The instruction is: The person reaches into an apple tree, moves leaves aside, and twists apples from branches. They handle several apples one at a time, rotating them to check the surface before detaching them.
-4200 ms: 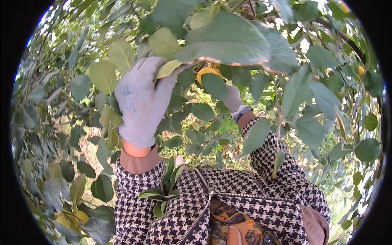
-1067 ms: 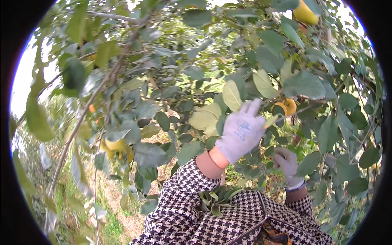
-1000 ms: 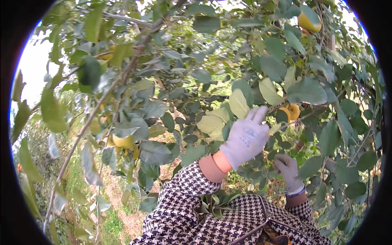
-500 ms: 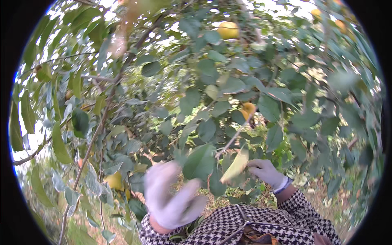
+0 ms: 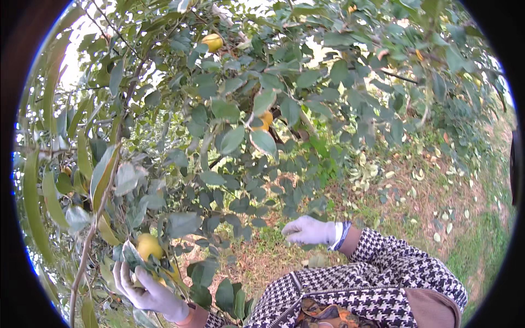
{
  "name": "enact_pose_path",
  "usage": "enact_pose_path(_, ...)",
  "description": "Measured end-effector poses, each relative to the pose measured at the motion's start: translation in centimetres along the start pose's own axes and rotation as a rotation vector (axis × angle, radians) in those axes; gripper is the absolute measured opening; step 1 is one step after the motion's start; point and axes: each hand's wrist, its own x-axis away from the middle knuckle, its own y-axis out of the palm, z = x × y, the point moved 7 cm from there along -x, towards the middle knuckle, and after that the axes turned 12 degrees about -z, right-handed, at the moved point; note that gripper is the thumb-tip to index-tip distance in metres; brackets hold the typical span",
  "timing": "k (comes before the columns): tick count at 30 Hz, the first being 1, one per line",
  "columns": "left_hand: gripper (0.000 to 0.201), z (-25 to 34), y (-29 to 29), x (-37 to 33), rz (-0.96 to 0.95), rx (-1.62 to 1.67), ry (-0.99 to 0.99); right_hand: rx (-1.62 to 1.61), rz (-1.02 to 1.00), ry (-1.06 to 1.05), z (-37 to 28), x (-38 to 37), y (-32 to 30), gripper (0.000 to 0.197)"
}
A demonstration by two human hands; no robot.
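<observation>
My left hand (image 5: 150, 297), in a white glove, reaches in among the leaves at the lower left. Its fingers and thumb are spread around a few leaves, just below a round yellow fruit (image 5: 149, 247) that looks like an apple. Part of a second yellow fruit (image 5: 174, 272) shows beside it, mostly behind leaves. No grip on either fruit is visible. In front of my body, right of the middle, my right hand (image 5: 309, 230) hangs in the air, also gloved. Its fingers are curled together with nothing visible in them.
Leafy branches fill the left and top. A slender branch (image 5: 82, 262) rises just left of my left hand. Higher up hang a yellow fruit (image 5: 213, 42) and an orange-yellow one (image 5: 263, 120). Grassy ground (image 5: 415, 202) with scattered fallen leaves lies to the right.
The view has turned, so the branches sit further left and more ground shows. My left hand has gone left and down to beside the yellow fruit. My right hand has come away from the leaves.
</observation>
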Motion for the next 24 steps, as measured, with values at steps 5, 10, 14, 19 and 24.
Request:
enact_pose_path(5,0.032,-1.6,4.0,-1.4,-0.066,0.136,-0.081,0.063,0.072,0.016,0.1,0.5,-1.5,0.034)
enact_pose_path(10,0.030,-2.2,5.7,-0.6,-0.043,0.178,-0.151,0.060,0.071,0.006,-0.2,1.0,-2.5,0.033)
enact_pose_path(14,0.033,-4.0,6.9,0.6,-0.098,0.283,-0.316,0.080,0.064,0.000,-1.4,1.1,-2.9,0.033)
enact_pose_path(19,0.037,-5.9,9.1,2.2,-0.237,0.313,-0.474,0.097,0.054,-0.035,-0.8,1.2,-2.6,0.036)
enact_pose_path(24,0.040,-5.8,17.3,2.4,-0.602,0.317,-0.438,0.142,0.110,0.085,0.7,2.4,-4.3,0.038)
